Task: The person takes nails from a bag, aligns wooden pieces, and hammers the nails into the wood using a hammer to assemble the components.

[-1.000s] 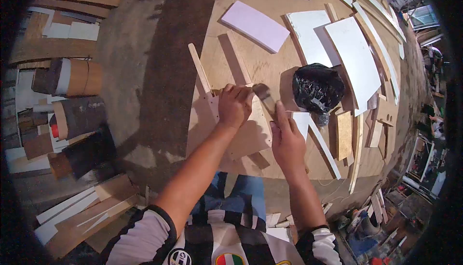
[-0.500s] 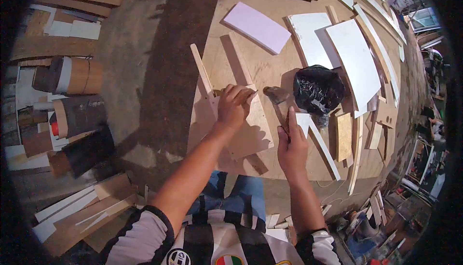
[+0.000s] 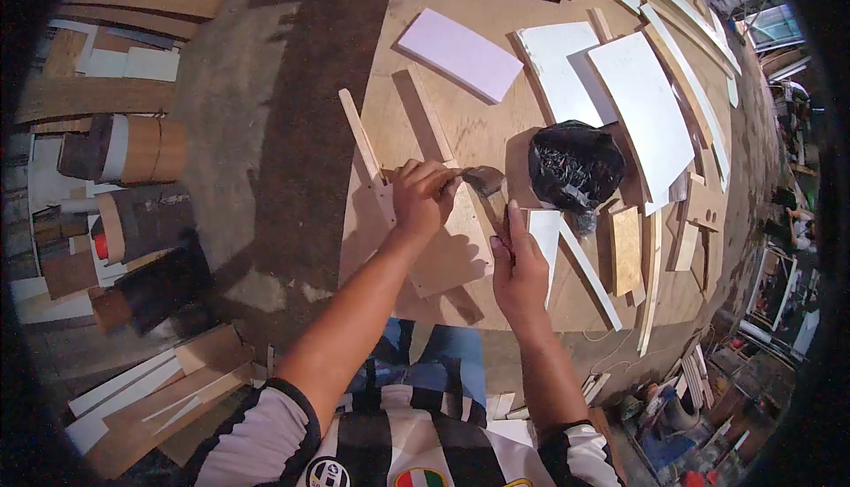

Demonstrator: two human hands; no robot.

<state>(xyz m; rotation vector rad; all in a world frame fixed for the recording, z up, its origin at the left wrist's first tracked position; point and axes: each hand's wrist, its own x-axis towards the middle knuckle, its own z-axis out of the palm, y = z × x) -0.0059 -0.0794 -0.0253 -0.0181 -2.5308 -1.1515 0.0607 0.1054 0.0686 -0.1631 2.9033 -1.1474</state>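
Observation:
My right hand (image 3: pixel 521 276) is wrapped round the handle of a hammer (image 3: pixel 484 181), its dark head close to the fingertips of my left hand. Bent and pinched together, the fingers of my left hand (image 3: pixel 423 197) rest at the upper edge of a pale wooden panel (image 3: pixel 452 261); whatever they pinch is too small to make out. Two narrow wooden strips (image 3: pixel 361 137) run away from this panel, and small dark dots mark its face. To the right of the hammer sits an open black plastic bag (image 3: pixel 575 166) with many thin, glinting pieces inside.
A lilac board (image 3: pixel 460 55) and white panels (image 3: pixel 642 102) lie farther back on the plywood work surface (image 3: pixel 398 35). Several strips and a yellowish block (image 3: pixel 625 251) are at the right. Stacked boards (image 3: pixel 159 381) and wrapped bundles (image 3: pixel 146 149) stand on the floor at left.
The hammer head has moved left, from beside the bag to my left fingertips, with my right hand following. The whole view has shifted slightly; my left hand keeps its place on the panel.

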